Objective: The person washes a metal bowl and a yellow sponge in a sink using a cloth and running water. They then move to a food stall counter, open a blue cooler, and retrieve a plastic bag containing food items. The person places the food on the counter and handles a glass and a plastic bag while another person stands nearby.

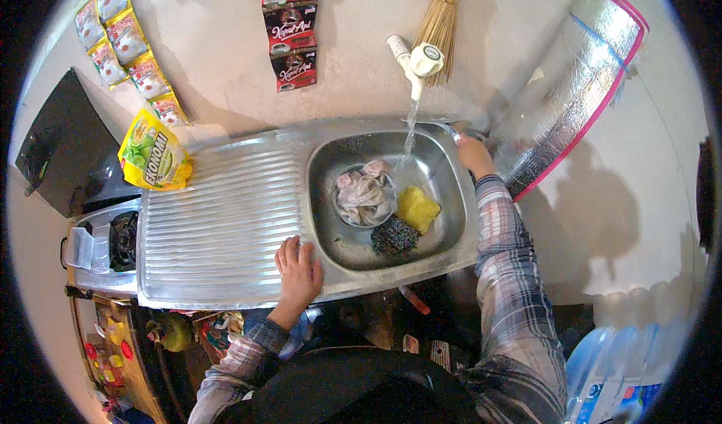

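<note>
Water runs from a cream plastic tap (424, 63) into a stainless steel sink basin (451, 238). In the basin stands a round clear bowl (364, 195) holding a greyish wet cloth and pinkish pieces. Beside it lie a yellow sponge (418, 209) and a dark mesh scourer (395, 236). My left hand (300, 271) rests with its fingers apart on the front part of the ribbed drainboard, holding nothing. My right hand (474, 154) is at the basin's back right corner, its fingers around a light-coloured thing, perhaps a handle, that is mostly hidden.
A yellow refill pouch (155, 153) stands on the drainboard's back left, near a gas stove (107, 243). Sachet strips (290, 32) and a straw broom (443, 29) hang on the wall. A rolled foil-faced mat (575, 96) leans at the right, above wrapped bottles (620, 373).
</note>
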The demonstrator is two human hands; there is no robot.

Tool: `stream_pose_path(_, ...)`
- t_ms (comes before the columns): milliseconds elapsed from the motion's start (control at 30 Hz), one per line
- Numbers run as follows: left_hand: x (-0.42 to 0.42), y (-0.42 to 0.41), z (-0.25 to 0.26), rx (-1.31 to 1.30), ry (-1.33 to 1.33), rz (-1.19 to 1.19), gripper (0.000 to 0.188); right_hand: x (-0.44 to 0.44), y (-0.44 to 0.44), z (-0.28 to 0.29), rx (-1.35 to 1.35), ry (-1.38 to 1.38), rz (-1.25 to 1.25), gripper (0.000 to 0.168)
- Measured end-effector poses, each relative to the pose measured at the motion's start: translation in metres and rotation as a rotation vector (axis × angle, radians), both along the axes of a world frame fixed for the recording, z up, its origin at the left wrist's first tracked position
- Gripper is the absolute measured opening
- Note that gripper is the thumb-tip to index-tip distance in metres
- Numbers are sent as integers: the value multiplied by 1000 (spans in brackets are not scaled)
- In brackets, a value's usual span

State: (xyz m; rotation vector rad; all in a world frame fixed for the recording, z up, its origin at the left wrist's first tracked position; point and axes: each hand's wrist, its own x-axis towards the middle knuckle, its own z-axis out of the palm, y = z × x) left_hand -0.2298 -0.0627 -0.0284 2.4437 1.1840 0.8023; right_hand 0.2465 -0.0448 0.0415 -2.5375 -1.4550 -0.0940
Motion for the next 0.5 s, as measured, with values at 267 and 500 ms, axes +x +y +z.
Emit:
stream_pose_path(267, -3, 0, 0, 16, -19, -28, 38, -42, -115, 34, -199, 38, 41, 20)
stream_pose_path(500, -4, 0, -3, -2, -89, -22, 40, -84, -191, 117, -674, 225, -117, 29)
